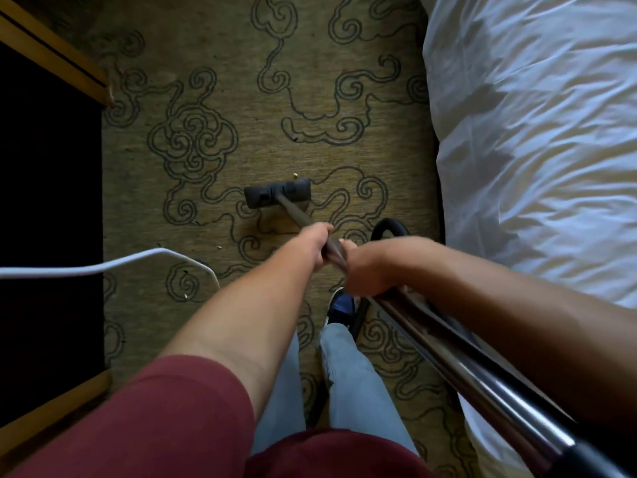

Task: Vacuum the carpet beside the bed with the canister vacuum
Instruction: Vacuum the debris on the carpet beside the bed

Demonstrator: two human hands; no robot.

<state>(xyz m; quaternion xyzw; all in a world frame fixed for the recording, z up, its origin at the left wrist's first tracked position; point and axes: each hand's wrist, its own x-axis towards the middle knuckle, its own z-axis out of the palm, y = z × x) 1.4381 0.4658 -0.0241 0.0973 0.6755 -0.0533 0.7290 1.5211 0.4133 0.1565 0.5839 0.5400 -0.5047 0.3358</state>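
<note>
The vacuum's dark floor head [277, 197] lies flat on the olive carpet [241, 98], which has a dark swirl pattern. From the head a metal wand [465, 367] slants back toward the lower right corner. My left hand [315, 246] grips the wand further down, and my right hand [368, 267] grips it just behind the left. A loop of black hose [389, 226] shows beyond my right hand. The bed with its white cover [537, 139] fills the right side. Small pale crumbs [295, 174] lie on the carpet near the head. The canister is out of view.
A white cable [103, 267] runs from the left edge across the carpet toward my legs. Wooden furniture [55, 53] with a dark opening lines the left side. My shoe [339, 305] and trouser legs stand on the carpet under my arms.
</note>
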